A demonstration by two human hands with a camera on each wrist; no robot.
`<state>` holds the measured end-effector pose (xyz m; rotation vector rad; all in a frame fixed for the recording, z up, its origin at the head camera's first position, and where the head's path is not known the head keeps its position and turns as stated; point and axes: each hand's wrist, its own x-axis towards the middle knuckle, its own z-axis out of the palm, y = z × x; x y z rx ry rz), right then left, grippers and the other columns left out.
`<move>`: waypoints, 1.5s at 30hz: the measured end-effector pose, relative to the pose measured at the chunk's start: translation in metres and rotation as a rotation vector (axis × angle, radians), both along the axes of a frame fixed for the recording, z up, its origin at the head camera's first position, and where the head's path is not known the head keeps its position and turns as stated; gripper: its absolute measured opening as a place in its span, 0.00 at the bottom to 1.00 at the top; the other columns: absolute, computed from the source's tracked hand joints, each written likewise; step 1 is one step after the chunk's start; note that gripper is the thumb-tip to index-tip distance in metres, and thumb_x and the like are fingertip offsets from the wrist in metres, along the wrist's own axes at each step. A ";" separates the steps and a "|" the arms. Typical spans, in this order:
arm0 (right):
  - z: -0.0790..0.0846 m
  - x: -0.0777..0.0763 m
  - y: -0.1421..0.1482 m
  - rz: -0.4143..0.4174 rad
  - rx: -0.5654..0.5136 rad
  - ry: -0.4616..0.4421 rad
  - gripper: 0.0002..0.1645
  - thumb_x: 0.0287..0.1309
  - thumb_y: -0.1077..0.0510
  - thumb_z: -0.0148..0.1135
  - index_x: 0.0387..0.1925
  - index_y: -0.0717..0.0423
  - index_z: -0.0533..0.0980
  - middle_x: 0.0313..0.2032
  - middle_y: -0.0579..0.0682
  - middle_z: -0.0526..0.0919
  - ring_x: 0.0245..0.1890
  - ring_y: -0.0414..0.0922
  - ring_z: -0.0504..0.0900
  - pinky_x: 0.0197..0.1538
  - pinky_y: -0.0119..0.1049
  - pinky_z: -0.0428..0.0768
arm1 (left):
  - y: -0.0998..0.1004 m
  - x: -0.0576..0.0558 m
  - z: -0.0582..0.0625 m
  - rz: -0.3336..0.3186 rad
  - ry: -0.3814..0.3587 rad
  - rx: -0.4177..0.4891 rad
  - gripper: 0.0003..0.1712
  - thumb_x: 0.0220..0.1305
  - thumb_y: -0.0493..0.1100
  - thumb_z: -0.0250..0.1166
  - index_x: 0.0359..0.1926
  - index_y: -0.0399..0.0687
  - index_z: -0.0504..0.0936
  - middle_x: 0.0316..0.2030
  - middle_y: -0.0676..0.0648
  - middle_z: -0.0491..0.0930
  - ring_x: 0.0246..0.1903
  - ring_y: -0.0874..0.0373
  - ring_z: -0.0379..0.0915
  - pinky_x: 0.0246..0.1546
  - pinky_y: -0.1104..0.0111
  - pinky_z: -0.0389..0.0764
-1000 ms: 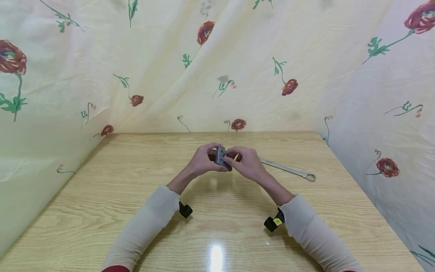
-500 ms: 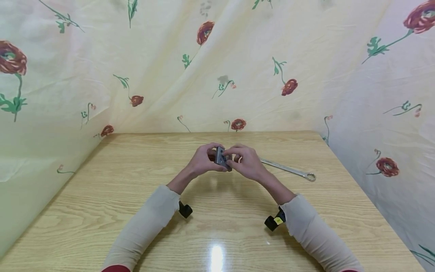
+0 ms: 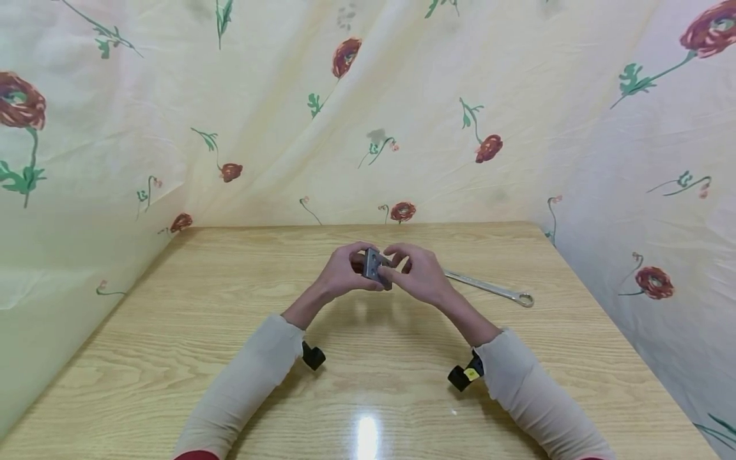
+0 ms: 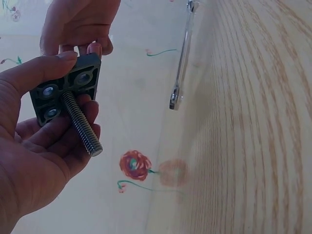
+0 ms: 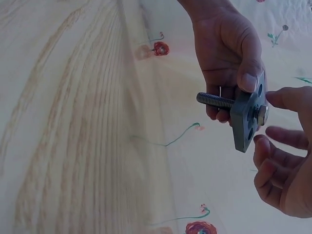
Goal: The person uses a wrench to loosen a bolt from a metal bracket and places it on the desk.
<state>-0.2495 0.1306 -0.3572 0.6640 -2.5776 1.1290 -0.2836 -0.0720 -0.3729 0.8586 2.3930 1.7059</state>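
My left hand [image 3: 344, 271] holds a grey square metal plate [image 3: 372, 263] by its edges, raised above the table. A threaded bolt [image 4: 80, 122] passes through the plate's middle; its shank sticks out on the left-hand side. Corner holes show around it in the left wrist view. The hex bolt head [image 5: 263, 115] faces my right hand [image 3: 418, 271]. In the right wrist view, the right thumb and fingers [image 5: 282, 165] are bent loosely around the head, with a gap between them and the head.
A long steel wrench [image 3: 489, 285] lies on the wooden table [image 3: 368, 345], right of my hands, its ring end toward the right. Flowered cloth [image 3: 276, 115] hangs behind the table and along both sides.
The right fingers, on the bolt head half a second ago, have spread and lifted off it. The left hand and plate stay nearly in place.
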 end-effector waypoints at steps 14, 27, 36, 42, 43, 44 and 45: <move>-0.003 0.002 -0.006 -0.043 0.031 0.004 0.13 0.63 0.51 0.67 0.42 0.56 0.84 0.31 0.52 0.88 0.24 0.40 0.79 0.25 0.32 0.76 | 0.001 0.002 0.001 0.008 0.033 -0.035 0.37 0.45 0.36 0.80 0.58 0.41 0.76 0.41 0.36 0.88 0.38 0.57 0.84 0.46 0.66 0.84; -0.001 0.003 -0.004 0.035 0.023 0.065 0.13 0.59 0.61 0.68 0.47 0.57 0.85 0.39 0.56 0.86 0.26 0.42 0.81 0.26 0.31 0.76 | 0.000 0.001 0.000 0.001 0.023 -0.023 0.37 0.45 0.35 0.79 0.59 0.39 0.76 0.42 0.35 0.87 0.39 0.56 0.85 0.46 0.65 0.84; -0.001 0.002 -0.003 0.094 0.000 0.070 0.16 0.56 0.67 0.65 0.47 0.58 0.84 0.44 0.58 0.85 0.28 0.43 0.81 0.27 0.30 0.76 | 0.000 0.002 0.002 -0.003 0.008 -0.006 0.37 0.46 0.34 0.78 0.59 0.40 0.76 0.43 0.34 0.87 0.39 0.56 0.85 0.45 0.66 0.84; 0.001 0.004 -0.002 0.013 -0.001 0.018 0.17 0.60 0.57 0.68 0.50 0.58 0.82 0.40 0.57 0.86 0.26 0.44 0.80 0.27 0.33 0.77 | 0.000 0.001 0.000 0.000 0.018 -0.010 0.36 0.46 0.35 0.79 0.58 0.40 0.77 0.42 0.35 0.87 0.38 0.57 0.83 0.46 0.66 0.83; 0.001 0.004 -0.002 -0.004 0.003 0.009 0.17 0.60 0.55 0.68 0.49 0.57 0.82 0.37 0.56 0.86 0.25 0.43 0.80 0.27 0.33 0.77 | 0.000 0.001 0.000 0.000 0.020 -0.015 0.36 0.46 0.36 0.79 0.58 0.40 0.77 0.43 0.35 0.87 0.39 0.57 0.83 0.46 0.66 0.83; 0.001 0.004 -0.002 -0.018 0.012 0.004 0.16 0.61 0.52 0.68 0.48 0.56 0.83 0.36 0.55 0.86 0.25 0.43 0.81 0.27 0.33 0.77 | 0.000 0.001 0.000 -0.002 0.023 -0.019 0.36 0.46 0.36 0.79 0.58 0.40 0.76 0.43 0.36 0.87 0.39 0.57 0.84 0.47 0.65 0.84; 0.001 0.003 -0.003 -0.029 0.020 -0.002 0.16 0.61 0.51 0.68 0.46 0.56 0.83 0.34 0.54 0.87 0.26 0.43 0.81 0.27 0.33 0.78 | 0.000 0.001 -0.001 -0.004 0.025 -0.021 0.36 0.46 0.36 0.79 0.59 0.39 0.76 0.43 0.36 0.87 0.40 0.57 0.84 0.48 0.64 0.84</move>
